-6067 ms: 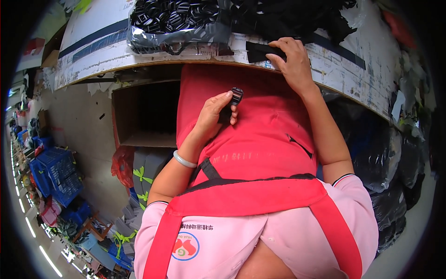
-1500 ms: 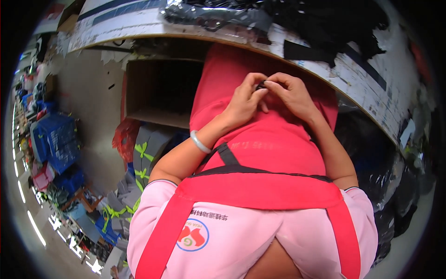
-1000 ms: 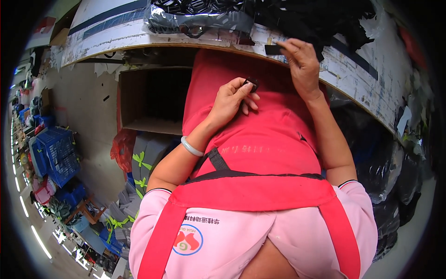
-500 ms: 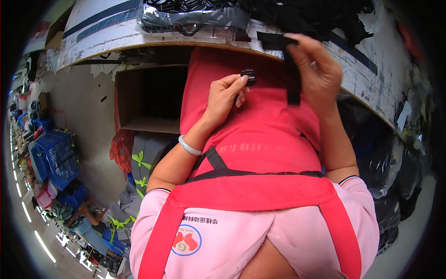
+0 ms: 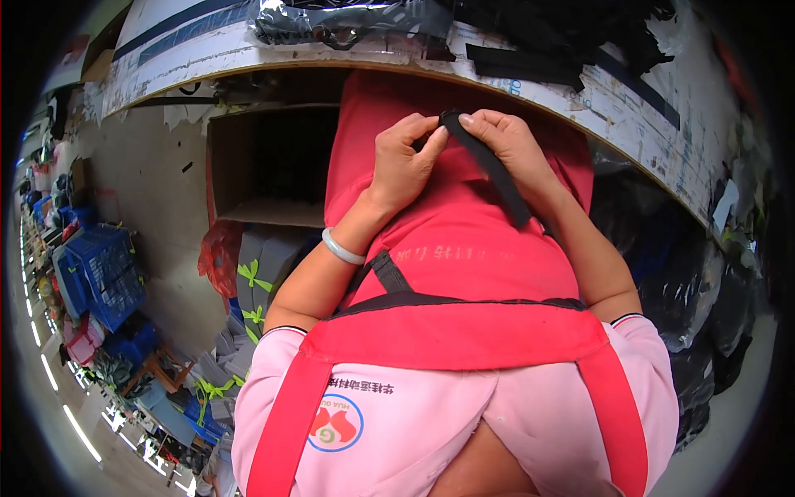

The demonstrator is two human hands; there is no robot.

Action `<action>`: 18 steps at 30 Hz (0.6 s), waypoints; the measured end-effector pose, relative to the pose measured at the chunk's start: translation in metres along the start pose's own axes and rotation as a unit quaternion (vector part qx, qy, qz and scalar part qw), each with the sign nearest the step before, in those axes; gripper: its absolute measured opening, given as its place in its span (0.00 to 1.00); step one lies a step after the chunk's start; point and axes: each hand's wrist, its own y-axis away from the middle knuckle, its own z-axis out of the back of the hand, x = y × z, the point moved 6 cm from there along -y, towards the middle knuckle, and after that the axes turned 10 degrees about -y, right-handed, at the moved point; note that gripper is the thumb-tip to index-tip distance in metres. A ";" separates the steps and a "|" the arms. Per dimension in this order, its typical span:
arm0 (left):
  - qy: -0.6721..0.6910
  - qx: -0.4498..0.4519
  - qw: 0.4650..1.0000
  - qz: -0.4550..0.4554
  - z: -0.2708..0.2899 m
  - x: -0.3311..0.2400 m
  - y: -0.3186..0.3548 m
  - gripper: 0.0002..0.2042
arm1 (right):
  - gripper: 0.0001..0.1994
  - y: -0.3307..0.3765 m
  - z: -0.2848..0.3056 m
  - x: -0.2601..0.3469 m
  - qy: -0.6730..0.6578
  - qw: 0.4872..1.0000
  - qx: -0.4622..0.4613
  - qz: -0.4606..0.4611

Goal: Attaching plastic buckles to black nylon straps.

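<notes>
- Both hands meet in front of the person's chest, just below the counter [image 5: 654, 124] edge, over a red apron [image 5: 464, 248].
- The left hand [image 5: 402, 161] is curled shut, thumb and forefinger pinched together at the top end of a black strap [image 5: 489, 170]; whether a small part sits inside that pinch cannot be told.
- The right hand [image 5: 509, 149] closes on the same strap end from the other side, fingertips touching it and nearly meeting those of the left hand.
- From the two grips the strap runs down and to the right, lying across the right palm and wrist and ending against the apron.
- A pale bangle [image 5: 342, 247] circles the left wrist, below the left grip.
- Up beyond both hands, on the counter, lie more black straps [image 5: 571, 62] and, further left, a clear bag [image 5: 348, 21] of dark pieces.
- Left of the left hand, under the counter, an open cardboard box [image 5: 265, 166] stands on its side.
- Lower left of it sit bundles tied with green tape [image 5: 252, 277] and, well apart, blue crates [image 5: 95, 269] on the floor.
- Dark plastic bags [image 5: 687, 282] bulk under the counter to the right of the right forearm.
- A pink shirt [image 5: 447, 414] with red apron straps fills the lower frame.
</notes>
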 end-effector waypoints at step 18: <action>0.230 0.074 0.951 0.192 -0.014 0.019 0.011 0.08 | 0.12 -0.016 0.007 -0.006 -0.088 0.996 0.032 0.007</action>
